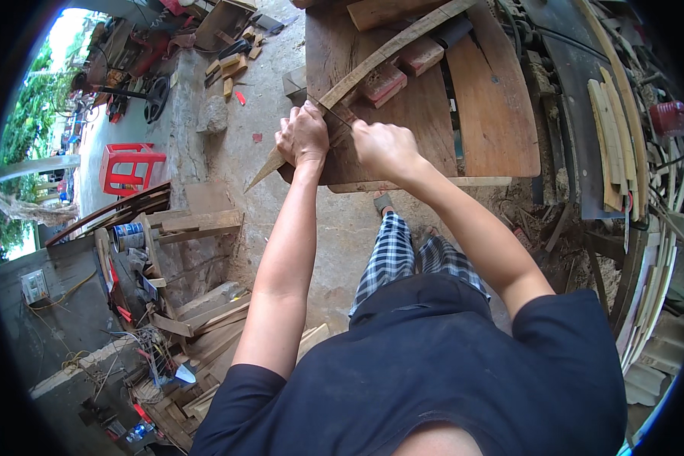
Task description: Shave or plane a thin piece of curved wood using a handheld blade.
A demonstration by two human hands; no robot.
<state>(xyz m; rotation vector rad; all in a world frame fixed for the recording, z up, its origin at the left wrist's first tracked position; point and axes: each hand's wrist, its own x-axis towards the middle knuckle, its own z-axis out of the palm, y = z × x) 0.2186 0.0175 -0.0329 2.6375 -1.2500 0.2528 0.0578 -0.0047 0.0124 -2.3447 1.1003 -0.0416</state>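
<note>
My left hand (302,135) grips a long, curved wooden strip (387,52) near its pointed lower end, pressing it against the near edge of a wooden workbench (494,121). The strip runs diagonally up and to the right across the bench top. My right hand (384,149) is closed around a thin dark tool (334,112) whose tip touches the strip just right of the left hand. What kind of tool it is cannot be made out.
Two reddish blocks (400,68) lie under the strip on the bench. Curved wooden slats (614,144) are stacked at the right. A red plastic stool (129,167) stands at the left, with scrap planks (201,304) and cluttered tools below it. The floor is concrete.
</note>
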